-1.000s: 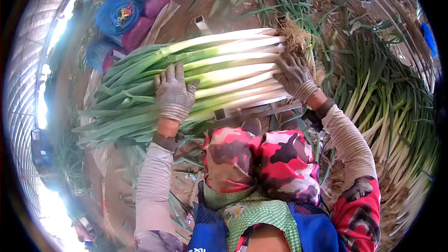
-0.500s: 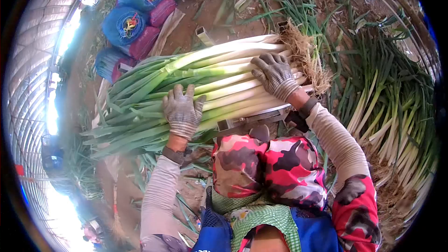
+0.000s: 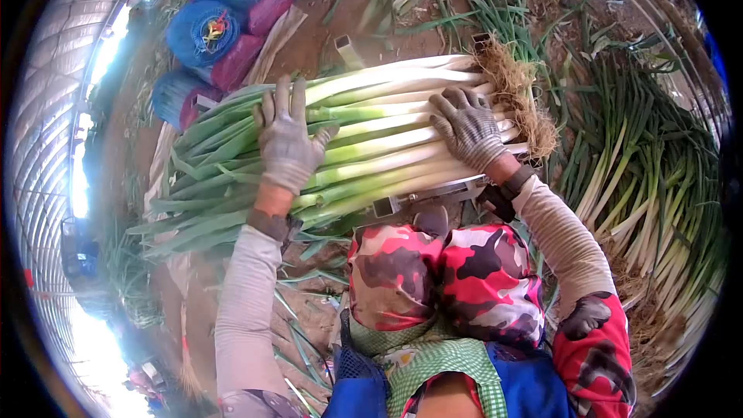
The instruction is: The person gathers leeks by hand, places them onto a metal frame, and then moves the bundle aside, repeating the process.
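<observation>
A wide bundle of long green onions (image 3: 395, 120) lies across a metal frame (image 3: 385, 207) before my knees, leaves to the left and roots (image 3: 515, 89) to the right. My left hand (image 3: 292, 143), in a grey striped glove, rests on top where the green leaves meet the pale stems, its fingers spread and pointing away from me. On the white stems close to the roots lies my right hand (image 3: 468, 128), also gloved, fingers apart and slightly bent. Neither palm can be seen.
Blue and pink net-wrapped bundles (image 3: 203, 33) stand at the upper left. A large heap of green onions (image 3: 631, 155) covers the ground on the right. Loose leaves and roots litter the soil, and a metal post (image 3: 348, 52) sticks out behind the bundle.
My left hand has moved away from me across the bundle, with its fingers more stretched. The right hand and the root end sit slightly farther right in view.
</observation>
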A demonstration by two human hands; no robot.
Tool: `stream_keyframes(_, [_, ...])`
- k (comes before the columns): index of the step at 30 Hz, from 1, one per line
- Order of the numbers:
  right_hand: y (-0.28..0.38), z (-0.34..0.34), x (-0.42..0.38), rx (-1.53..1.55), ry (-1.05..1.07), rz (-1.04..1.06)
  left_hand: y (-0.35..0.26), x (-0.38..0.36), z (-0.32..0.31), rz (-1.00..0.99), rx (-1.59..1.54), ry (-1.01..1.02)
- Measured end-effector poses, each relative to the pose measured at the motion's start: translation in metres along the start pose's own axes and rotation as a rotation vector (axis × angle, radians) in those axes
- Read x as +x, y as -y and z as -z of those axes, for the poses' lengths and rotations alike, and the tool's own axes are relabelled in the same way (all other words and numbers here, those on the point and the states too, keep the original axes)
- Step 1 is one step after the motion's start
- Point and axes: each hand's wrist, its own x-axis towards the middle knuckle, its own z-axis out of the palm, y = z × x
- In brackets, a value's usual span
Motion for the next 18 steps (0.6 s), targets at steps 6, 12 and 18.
stream_keyframes(6, [0.0,0.011,0.003,0.077,0.037,-0.012,0.006,-0.005,-0.011,-0.021,-0.07,0.353])
stream_keyframes(12, [-0.025,-0.016,0.021,-0.067,0.112,-0.005,0.008,-0.011,-0.024,-0.087,-0.052,0.29])
stream_keyframes(18, [-0.024,-0.021,-0.022,-0.083,-0.046,0.296,0.019,-0.036,-0.038,-0.134,-0.046,0.306])
